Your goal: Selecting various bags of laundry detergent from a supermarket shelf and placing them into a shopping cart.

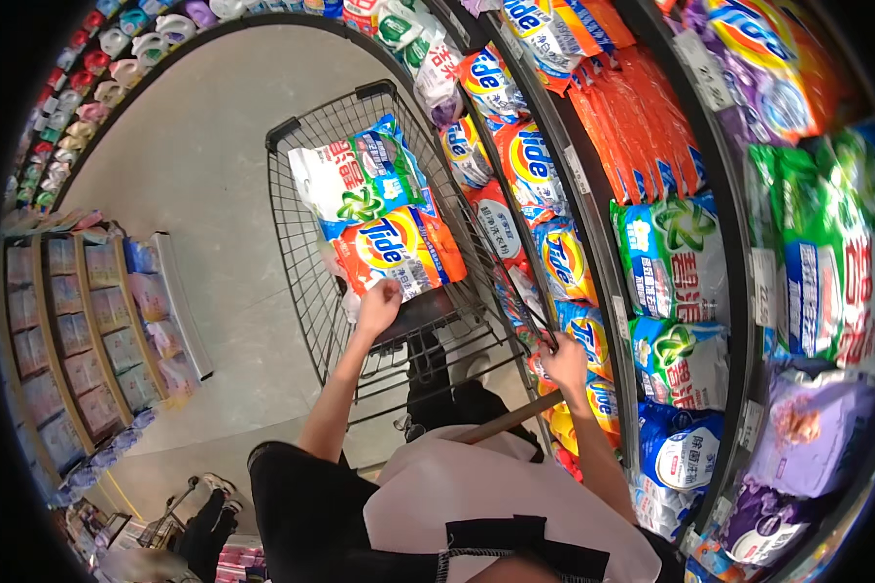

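My left hand (379, 305) reaches over the wire shopping cart (306, 291). Its closed fingers pinch the lower edge of an orange, blue and white bag of laundry detergent (381, 248). Beyond that bag, partly overlapped by it, lies a white, green and blue detergent bag (332, 175) in the cart. My right hand (565, 361) is curled around the dark frame at the cart's near right corner, close to the shelf. The brown cart handle (515, 418) crosses in front of my body, below that hand.
Shelves along the right hold detergent bags, among them a green and white bag (673, 255) and stacked orange bags (632, 126). Bottles (151, 49) line the far left shelf. A low rack of pastel packs (87, 321) stands left. Another person's legs (209, 530) show at lower left.
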Available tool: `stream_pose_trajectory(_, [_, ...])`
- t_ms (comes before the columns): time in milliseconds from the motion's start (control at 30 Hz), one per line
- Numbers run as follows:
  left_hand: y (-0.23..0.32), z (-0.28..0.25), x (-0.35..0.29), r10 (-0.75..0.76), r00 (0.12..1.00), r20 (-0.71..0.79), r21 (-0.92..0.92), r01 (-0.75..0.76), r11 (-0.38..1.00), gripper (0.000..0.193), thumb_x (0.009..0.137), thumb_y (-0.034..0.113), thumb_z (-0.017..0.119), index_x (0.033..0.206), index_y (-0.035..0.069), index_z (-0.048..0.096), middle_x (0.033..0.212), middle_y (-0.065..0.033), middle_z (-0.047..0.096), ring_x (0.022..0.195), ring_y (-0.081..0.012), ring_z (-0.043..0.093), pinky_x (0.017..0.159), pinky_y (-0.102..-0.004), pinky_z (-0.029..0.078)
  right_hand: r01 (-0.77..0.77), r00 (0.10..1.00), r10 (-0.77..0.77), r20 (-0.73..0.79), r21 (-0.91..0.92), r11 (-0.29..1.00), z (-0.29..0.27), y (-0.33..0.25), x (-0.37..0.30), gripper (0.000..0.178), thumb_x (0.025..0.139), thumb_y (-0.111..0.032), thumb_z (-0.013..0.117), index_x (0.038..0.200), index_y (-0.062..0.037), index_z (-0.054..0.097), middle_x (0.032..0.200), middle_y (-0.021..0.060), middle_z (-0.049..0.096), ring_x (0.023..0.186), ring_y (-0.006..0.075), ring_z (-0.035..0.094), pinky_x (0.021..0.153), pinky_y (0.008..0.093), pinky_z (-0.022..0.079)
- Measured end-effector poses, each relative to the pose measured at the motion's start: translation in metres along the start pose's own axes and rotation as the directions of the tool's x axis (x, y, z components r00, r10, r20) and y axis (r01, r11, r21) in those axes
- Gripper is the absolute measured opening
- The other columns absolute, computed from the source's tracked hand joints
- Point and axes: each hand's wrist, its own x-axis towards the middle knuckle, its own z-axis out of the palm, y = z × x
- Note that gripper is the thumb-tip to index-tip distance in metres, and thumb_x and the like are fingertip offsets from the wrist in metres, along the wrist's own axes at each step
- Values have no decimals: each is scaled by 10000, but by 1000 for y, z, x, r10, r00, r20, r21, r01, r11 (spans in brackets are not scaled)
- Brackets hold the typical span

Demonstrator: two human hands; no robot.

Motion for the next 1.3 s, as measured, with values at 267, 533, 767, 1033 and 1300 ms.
stream_pose_trajectory(267, [-7,-60,-143,-156,964,-214,388,231,892,311,713,228,544,942,18,526,845,-175,578,790,-305,559,693,-350,434,95,996,-94,6,-74,993,8,6,0,179,700,-168,502,771,-5,515,705,161,565,651,308,559,576,398,440])
stream_pose_trajectory(533, [-52,-33,-211,163,929,-332,620,85,780,190,740,191,493,872,90,584,929,-101,564,906,-276,503,774,-384,393,245,967,-243,-82,14,969,11,8,-7,237,674,-145,524,843,16,486,640,189,562,615,315,567,557,410,444])
stream_pose_trajectory(767, [-17,-25,-244,30,950,-309,723,215,657,347,682,283,559,993,132,538,1143,-132,431,1087,-284,365,905,-399,304,456,846,-376,-379,148,877,17,22,-20,315,653,-38,517,967,-52,495,855,170,518,783,303,522,687,384,416])
stream_pose_trajectory(1033, [-27,-32,-261,45,901,-432,494,194,847,264,668,160,555,908,50,547,1002,-137,509,968,-278,454,832,-349,379,383,893,-379,-245,-30,923,16,20,-58,361,660,-115,526,1011,-62,463,983,153,474,894,304,490,755,391,397])
stream_pose_trajectory(1300, [-50,-48,-282,61,940,-335,562,147,814,395,633,215,599,984,48,523,1134,-134,424,1074,-272,368,894,-348,330,255,953,-252,-169,-3,967,29,11,-108,459,641,-144,542,1064,-34,399,923,176,516,849,307,522,720,401,426])
